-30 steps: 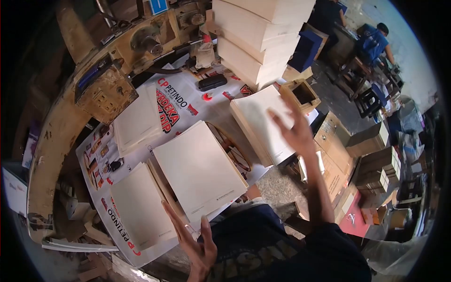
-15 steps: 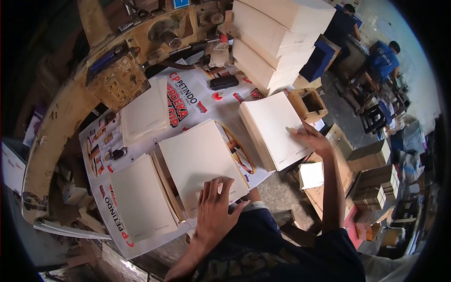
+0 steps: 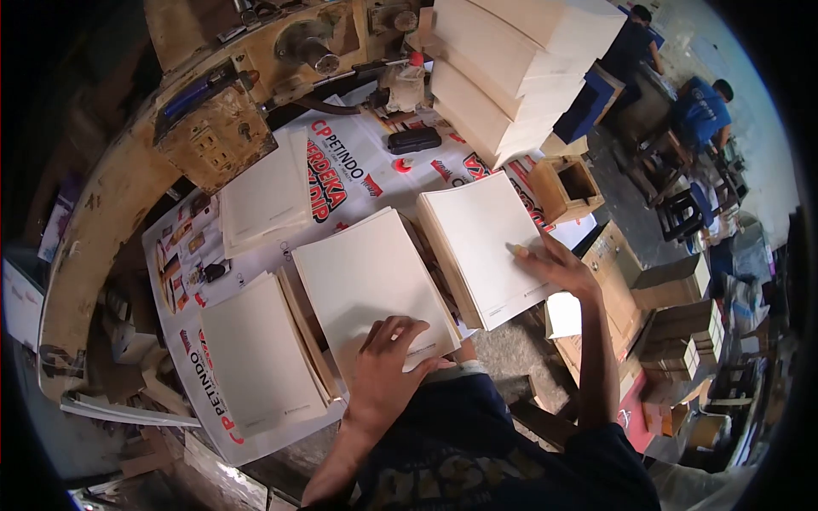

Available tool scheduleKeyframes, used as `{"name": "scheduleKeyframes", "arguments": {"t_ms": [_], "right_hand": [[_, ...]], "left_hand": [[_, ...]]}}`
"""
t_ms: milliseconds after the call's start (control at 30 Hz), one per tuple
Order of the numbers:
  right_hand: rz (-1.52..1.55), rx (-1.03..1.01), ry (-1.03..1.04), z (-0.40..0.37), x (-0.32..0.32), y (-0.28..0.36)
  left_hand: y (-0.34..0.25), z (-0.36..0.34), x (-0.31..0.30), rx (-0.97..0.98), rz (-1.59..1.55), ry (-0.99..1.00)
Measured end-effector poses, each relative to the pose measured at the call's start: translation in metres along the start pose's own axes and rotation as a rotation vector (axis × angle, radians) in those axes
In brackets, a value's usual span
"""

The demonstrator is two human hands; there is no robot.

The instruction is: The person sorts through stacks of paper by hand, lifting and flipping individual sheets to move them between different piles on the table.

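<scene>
My right hand (image 3: 558, 264) is on the right-hand stack of paper sheets (image 3: 477, 234), thumb on the top sheet and fingers along its right edge. Small print shows near the lower edge of that top sheet. Over the near edge of the middle paper stack (image 3: 366, 272) is my left hand (image 3: 388, 366), fingers bent and thumb spread apart from them, with nothing in its grasp. Left of it lies another paper stack (image 3: 256, 358), its edge uneven. A thinner pile of sheets (image 3: 266, 200) rests farther back.
Tall paper blocks (image 3: 511, 68) rise at the back beside a wooden box (image 3: 567, 189). A black case (image 3: 415, 140) lies on the printed banner (image 3: 341, 157). Worn machinery (image 3: 213, 140) curves along the left. Cardboard boxes (image 3: 673, 358) stand at right; two people work beyond.
The right-hand paper stack has shifted left and nearer, close against the middle stack, with my right hand moving along on it. My left hand stays at the middle stack's near edge.
</scene>
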State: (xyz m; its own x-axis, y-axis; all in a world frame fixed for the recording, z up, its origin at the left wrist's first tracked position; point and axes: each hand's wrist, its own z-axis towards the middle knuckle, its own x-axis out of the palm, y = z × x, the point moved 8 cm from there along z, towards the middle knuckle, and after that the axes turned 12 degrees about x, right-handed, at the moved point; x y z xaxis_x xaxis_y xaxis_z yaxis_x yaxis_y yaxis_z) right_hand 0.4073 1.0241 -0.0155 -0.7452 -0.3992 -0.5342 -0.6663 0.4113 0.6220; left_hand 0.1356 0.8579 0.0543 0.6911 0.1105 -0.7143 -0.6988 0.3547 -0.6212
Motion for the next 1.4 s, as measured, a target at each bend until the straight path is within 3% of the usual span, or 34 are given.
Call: {"name": "scheduleKeyframes", "arguments": {"t_ms": [67,100,167,267,333,433,467,533,567,600,667,733,800,833,867,933,967,1000,1067,1133,1267,1333,1400], "right_hand": [[0.136,-0.318,-0.138,0.008,-0.004,0.008],[0.132,-0.323,-0.133,0.006,-0.003,0.008],[-0.061,-0.494,-0.492,-0.032,-0.008,0.032],[-0.287,-0.368,-0.631,-0.039,0.011,0.029],[-0.306,-0.453,-0.740,-0.054,0.018,0.042],[-0.447,-0.584,-1.037,-0.086,0.013,0.067],[-0.454,-0.593,-1.027,-0.085,0.009,0.067],[-0.072,-0.462,-0.629,-0.057,-0.004,0.050],[0.073,-0.462,-0.528,-0.061,-0.008,0.058],[0.176,-0.306,-0.281,-0.044,-0.009,0.042],[0.469,-0.414,-0.090,-0.050,-0.006,0.051],[0.478,-0.405,-0.085,-0.053,-0.002,0.055],[0.495,-0.389,-0.078,-0.051,0.008,0.052],[0.460,-0.393,-0.064,-0.047,0.018,0.049],[0.425,-0.397,-0.049,-0.053,0.030,0.061],[0.411,-0.395,0.086,-0.072,0.056,0.082],[0.408,-0.403,0.152,-0.078,0.070,0.087],[0.401,-0.412,0.220,-0.084,0.085,0.092],[0.413,-0.453,0.303,-0.093,0.107,0.099],[0.539,-0.321,0.168,-0.080,0.118,0.082],[0.455,-0.445,0.201,-0.097,0.139,0.098],[0.185,-0.569,0.066,-0.115,0.141,0.113],[0.180,-0.523,0.100,-0.108,0.141,0.111]], "left_hand": [[0.002,0.001,-0.003,0.007,-0.021,-0.022],[0.006,0.000,-0.004,-0.011,-0.099,-0.056],[0.010,-0.006,-0.003,-0.045,-0.172,-0.091],[0.022,-0.016,-0.004,-0.170,-0.265,-0.179],[0.026,-0.016,-0.010,-0.191,-0.317,-0.285],[0.024,-0.016,-0.019,-0.273,-0.299,-0.272],[0.023,-0.018,-0.023,-0.285,-0.300,-0.280],[0.026,-0.023,-0.033,-0.315,-0.362,-0.324],[0.031,-0.031,-0.033,-0.329,-0.419,-0.391],[0.032,-0.036,-0.035,-0.340,-0.415,-0.402],[0.041,-0.056,-0.047,-0.452,-0.523,-0.643],[0.046,-0.079,-0.059,-0.522,-0.515,-0.660],[0.053,-0.103,-0.072,-0.451,-0.565,-0.768],[0.047,-0.102,-0.081,-0.306,-0.644,-0.767],[0.047,-0.105,-0.098,-0.313,-0.634,-0.772],[0.025,-0.085,-0.120,-0.211,-0.025,-0.202],[0.027,-0.089,-0.122,-0.261,0.141,-0.092],[0.033,-0.097,-0.125,-0.275,0.148,-0.103],[0.060,-0.120,-0.107,-0.366,0.124,0.109],[0.073,-0.130,-0.114,-0.391,0.073,0.078],[0.071,-0.141,-0.122,-0.327,-0.075,0.012],[0.080,-0.158,-0.137,-0.468,-0.160,-0.248],[0.087,-0.171,-0.140,-0.571,-0.210,-0.328]]}}
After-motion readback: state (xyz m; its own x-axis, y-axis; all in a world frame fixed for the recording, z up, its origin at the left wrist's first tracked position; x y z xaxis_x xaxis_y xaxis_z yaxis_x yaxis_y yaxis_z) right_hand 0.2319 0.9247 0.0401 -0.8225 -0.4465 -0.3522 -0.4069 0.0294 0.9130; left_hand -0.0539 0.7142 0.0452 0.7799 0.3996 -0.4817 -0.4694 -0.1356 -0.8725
